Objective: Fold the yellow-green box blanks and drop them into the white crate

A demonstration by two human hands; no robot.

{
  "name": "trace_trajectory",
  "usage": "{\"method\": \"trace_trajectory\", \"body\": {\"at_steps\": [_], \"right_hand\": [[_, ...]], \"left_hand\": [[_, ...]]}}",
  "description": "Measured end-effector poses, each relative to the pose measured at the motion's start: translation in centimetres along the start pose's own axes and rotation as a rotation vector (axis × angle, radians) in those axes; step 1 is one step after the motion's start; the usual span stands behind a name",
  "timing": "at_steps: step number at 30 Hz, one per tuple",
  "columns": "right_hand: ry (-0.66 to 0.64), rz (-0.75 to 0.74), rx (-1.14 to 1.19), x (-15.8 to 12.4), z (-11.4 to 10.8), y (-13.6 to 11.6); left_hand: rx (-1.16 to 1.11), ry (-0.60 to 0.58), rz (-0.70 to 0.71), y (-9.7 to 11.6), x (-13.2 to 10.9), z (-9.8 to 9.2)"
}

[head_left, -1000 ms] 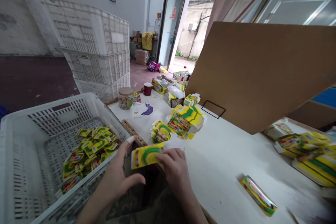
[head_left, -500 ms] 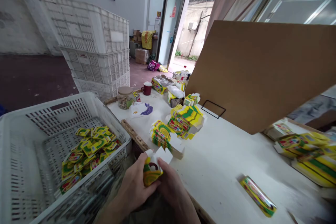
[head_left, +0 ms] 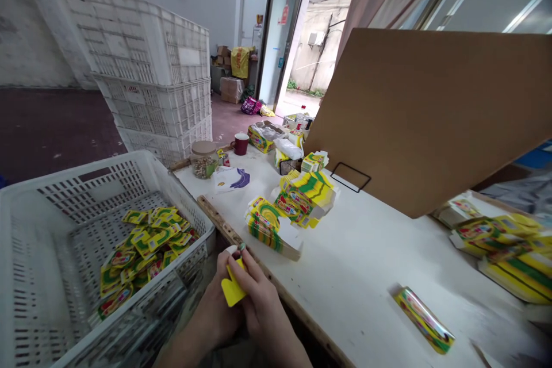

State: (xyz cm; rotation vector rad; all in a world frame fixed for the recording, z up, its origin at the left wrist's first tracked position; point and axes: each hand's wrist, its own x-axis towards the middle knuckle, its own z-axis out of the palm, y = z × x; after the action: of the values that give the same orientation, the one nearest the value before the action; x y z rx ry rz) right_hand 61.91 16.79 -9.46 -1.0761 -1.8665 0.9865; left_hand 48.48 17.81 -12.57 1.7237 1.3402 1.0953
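A small yellow carton (head_left: 234, 286) is held between both hands at the table's near edge, one yellow flap sticking out toward me. My left hand (head_left: 218, 305) is wrapped round its left side, and my right hand (head_left: 259, 293) closes on it from the right, fingertips near the top. What the carton contains is hidden. Just beyond the hands, a row of flattened yellow-green cartons (head_left: 273, 229) lies on the white table (head_left: 345, 276), with a second bundle (head_left: 305, 198) behind it. A single shiny filled pack (head_left: 425, 320) rests at the right.
On the left stands a white crate (head_left: 86, 178) holding a pile of small yellow cartons (head_left: 146, 247). Stacked crates (head_left: 150, 80) rise behind it. A jar (head_left: 204, 160) and red mug (head_left: 240, 144) sit at the table's far end. A large brown board (head_left: 426, 115) leans over the right side.
The carton has turned in my hands: its white flaps and printed face no longer show, and a yellow flap does. My right hand has moved up and left, closer to my left.
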Motion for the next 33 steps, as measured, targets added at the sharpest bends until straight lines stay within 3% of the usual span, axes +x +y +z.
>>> {"method": "trace_trajectory", "body": {"at_steps": [2,4,9,13,18,20,21,24,26,29,33], "right_hand": [[0.104,0.031,-0.038,0.1,0.1,0.9],[0.163,0.041,-0.075,0.2,-0.1,1.7],[-0.024,-0.005,-0.137,0.2,-2.6,1.0],[-0.170,-0.012,-0.086,0.5,-5.2,-0.9],[0.054,0.075,0.025,0.8,-3.8,-0.7],[0.098,0.084,0.094,1.1,-3.1,0.0],[0.132,0.093,0.099,1.5,-3.1,0.4],[0.361,0.141,-0.094,3.2,-4.5,1.9],[0.519,0.211,-0.338,4.6,-5.8,2.9],[0.556,0.340,-0.572,6.5,-6.8,4.2],[0.527,0.361,-0.579,7.4,-6.1,5.3]], "left_hand": [[0.090,0.024,0.024,0.0,-0.1,-0.5],[0.163,-0.038,0.015,0.3,-0.1,-1.5],[0.157,-0.135,-0.084,1.2,0.3,-4.1],[0.126,-0.161,-0.052,1.8,0.6,-4.2],[0.173,-0.128,-0.014,2.0,0.9,-3.5],[0.162,-0.065,-0.044,1.5,1.2,-4.0],[0.174,0.027,-0.057,1.2,1.3,-4.5],[0.321,0.473,-0.120,0.3,2.0,-6.5],[0.376,0.650,-0.151,-0.2,2.3,-7.4],[0.251,0.590,-0.106,-1.1,2.2,-7.2],[0.066,0.408,-0.114,-2.1,1.7,-4.9]]}}
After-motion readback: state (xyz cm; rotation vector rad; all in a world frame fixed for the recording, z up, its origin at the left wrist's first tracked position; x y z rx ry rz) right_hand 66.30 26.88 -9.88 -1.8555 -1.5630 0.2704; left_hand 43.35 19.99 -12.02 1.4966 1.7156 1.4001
